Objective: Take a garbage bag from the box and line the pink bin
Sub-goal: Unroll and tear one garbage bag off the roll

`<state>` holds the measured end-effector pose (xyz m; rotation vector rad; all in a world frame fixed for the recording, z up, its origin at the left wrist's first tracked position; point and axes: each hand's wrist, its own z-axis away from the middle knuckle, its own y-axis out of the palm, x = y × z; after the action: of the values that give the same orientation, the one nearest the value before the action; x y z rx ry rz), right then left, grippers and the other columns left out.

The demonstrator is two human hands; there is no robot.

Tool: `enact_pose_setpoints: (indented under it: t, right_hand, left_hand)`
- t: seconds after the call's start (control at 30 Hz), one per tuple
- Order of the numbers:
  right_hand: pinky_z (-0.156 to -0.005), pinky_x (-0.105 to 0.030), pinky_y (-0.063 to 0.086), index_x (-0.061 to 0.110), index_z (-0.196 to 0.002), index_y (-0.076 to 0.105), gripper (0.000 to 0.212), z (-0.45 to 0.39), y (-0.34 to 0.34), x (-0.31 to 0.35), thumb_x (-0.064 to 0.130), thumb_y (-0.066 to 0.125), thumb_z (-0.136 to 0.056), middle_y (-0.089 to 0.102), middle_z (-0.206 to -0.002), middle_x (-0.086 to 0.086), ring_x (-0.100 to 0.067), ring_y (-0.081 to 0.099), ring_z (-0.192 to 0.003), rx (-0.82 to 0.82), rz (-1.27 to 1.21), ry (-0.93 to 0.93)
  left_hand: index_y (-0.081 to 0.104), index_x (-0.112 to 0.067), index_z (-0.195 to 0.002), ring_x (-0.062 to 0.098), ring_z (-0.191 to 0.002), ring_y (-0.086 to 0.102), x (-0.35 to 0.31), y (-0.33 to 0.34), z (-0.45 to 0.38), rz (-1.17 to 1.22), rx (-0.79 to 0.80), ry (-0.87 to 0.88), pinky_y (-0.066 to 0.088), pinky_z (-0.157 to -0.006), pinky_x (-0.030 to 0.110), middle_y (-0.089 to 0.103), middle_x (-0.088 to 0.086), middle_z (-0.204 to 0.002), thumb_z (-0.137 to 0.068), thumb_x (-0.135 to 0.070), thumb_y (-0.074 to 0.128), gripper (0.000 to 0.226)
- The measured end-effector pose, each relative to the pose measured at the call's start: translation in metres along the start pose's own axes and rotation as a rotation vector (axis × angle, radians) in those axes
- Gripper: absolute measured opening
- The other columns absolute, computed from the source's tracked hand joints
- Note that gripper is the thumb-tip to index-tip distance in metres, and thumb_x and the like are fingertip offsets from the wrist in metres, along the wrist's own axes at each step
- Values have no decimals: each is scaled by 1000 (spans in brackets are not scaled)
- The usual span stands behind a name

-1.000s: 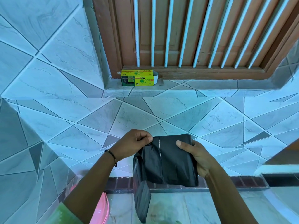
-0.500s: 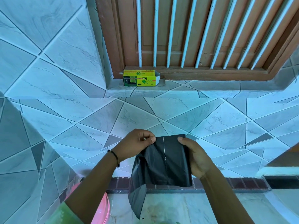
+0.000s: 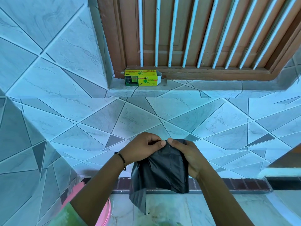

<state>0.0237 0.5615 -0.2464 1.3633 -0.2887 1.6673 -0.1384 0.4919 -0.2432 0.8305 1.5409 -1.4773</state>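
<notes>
Left hand (image 3: 143, 148) and right hand (image 3: 187, 156) pinched black garbage bag (image 3: 162, 172) top together, yellow box (image 3: 141, 78) lay on sill, pink bin (image 3: 104, 212) below left.

**Hidden and cut-off parts**

Pink bin (image 3: 104, 214) mostly covered by the left forearm, cut by the bottom edge; interior not seen. Garbage bag (image 3: 162, 170) top edge covered by left hand (image 3: 141, 149) and right hand (image 3: 189, 155); its opening cannot be told. Small print on the yellow box (image 3: 141, 78) unreadable; contents hidden.

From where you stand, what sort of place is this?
Probably a tiled spot in a home beside a window: a tiled wall, a wooden window frame with bars, a pink bin on the floor.
</notes>
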Motion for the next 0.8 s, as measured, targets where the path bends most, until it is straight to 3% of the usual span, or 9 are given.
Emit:
enact_pose_setpoints:
  t: [0.07, 0.23, 0.33, 0.4, 0.5, 0.6, 0.67, 0.8]
  right_hand:
    - [-59, -30, 57, -2, -82, 69, 21, 1, 1, 1, 18, 71, -77, 71, -78, -20, -27, 68, -65, -24, -11, -4]
    - [-65, -34, 56, -15, -103, 60, 48, 1, 6, 3, 23, 73, -76, 68, -88, -25, -29, 65, -71, -103, -58, -52]
    - [-63, -32, 54, -15, -103, 59, 48, 0, 8, 3, 23, 74, -77, 66, -84, -22, -28, 63, -70, -126, -38, -77]
    - [-62, -31, 54, -10, -98, 62, 41, 2, 8, 6, 24, 73, -77, 66, -83, -20, -26, 63, -69, -116, 19, -75]
    - [-61, -30, 51, 0, -87, 63, 30, 2, 6, 8, 27, 72, -77, 66, -78, -16, -24, 64, -67, -64, 129, -57]
    - [-62, -29, 50, 4, -76, 65, 25, 2, 8, 11, 28, 71, -78, 66, -71, -14, -23, 63, -64, 23, 131, -43]
    - [-61, -28, 52, 3, -77, 67, 23, 3, 8, 14, 26, 70, -76, 68, -72, -14, -24, 64, -64, 92, 97, -14]
    - [-60, -28, 54, -2, -80, 67, 22, 2, 5, 15, 19, 71, -73, 67, -74, -18, -26, 65, -64, 124, 59, -4]
  left_hand:
    - [69, -15, -76, 6, -65, 56, -2, 3, 0, 0, -14, 13, 43, -64, 20, 66, 0, -73, -91, -33, 54, 28]
    - [69, -15, -72, 3, -62, 53, -6, 10, 2, 51, -178, 36, 40, -62, 16, 65, -3, -66, -91, -32, 55, 29]
    - [69, -6, -76, 7, -65, 53, -3, 16, 4, 113, -257, 61, 41, -65, 21, 67, 12, -70, -91, -30, 55, 32]
    - [67, 0, -79, 10, -67, 50, -1, 15, 5, 140, -219, 61, 40, -67, 27, 62, 13, -69, -91, -32, 55, 36]
    - [65, 1, -80, 13, -68, 49, -4, 7, 7, 214, -37, -18, 40, -64, 26, 57, 6, -72, -89, -39, 55, 42]
    - [61, -2, -68, 15, -61, 42, -8, 4, 6, 198, 40, -38, 33, -56, 25, 49, 6, -64, -80, -51, 53, 51]
    - [69, -15, -71, 12, -60, 53, -9, 3, 5, 239, 38, -59, 43, -58, 21, 63, 1, -67, -79, -50, 54, 39]
    - [72, -16, -82, 8, -66, 61, -9, 7, 7, 336, 32, -59, 49, -62, 17, 71, -4, -73, -82, -42, 54, 32]
